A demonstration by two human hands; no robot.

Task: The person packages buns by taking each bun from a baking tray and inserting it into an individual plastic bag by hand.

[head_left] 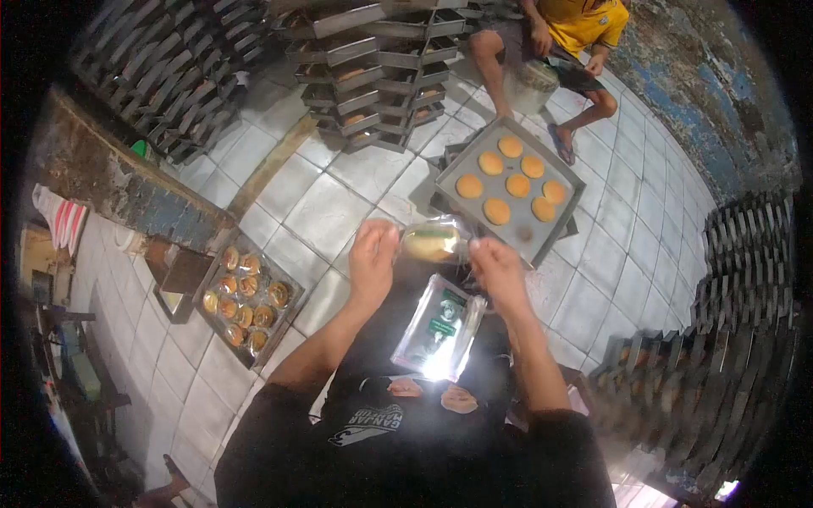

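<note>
Between my two hands hangs a clear plastic bag [432, 244] with a golden bun inside and a green print on it. My left hand [373, 256] is closed on the bag's left end. On the other end, the fingers of my right hand [500, 271] are pinched together. A shiny stack of clear plastic bags [442, 326] with green labels lies on my lap, just below the held bag. Ahead and to the right, a metal baking tray [566, 179] carries several round golden buns [517, 185]. Part of the tray's near edge is behind my right hand.
On the tiled floor to my left, another tray [278, 340] holds several wrapped buns [246, 317]. Tall stacks of metal trays [360, 80] stand ahead, with more stacked trays [656, 381] at right. A person in a yellow shirt [586, 24] sits beyond the bun tray.
</note>
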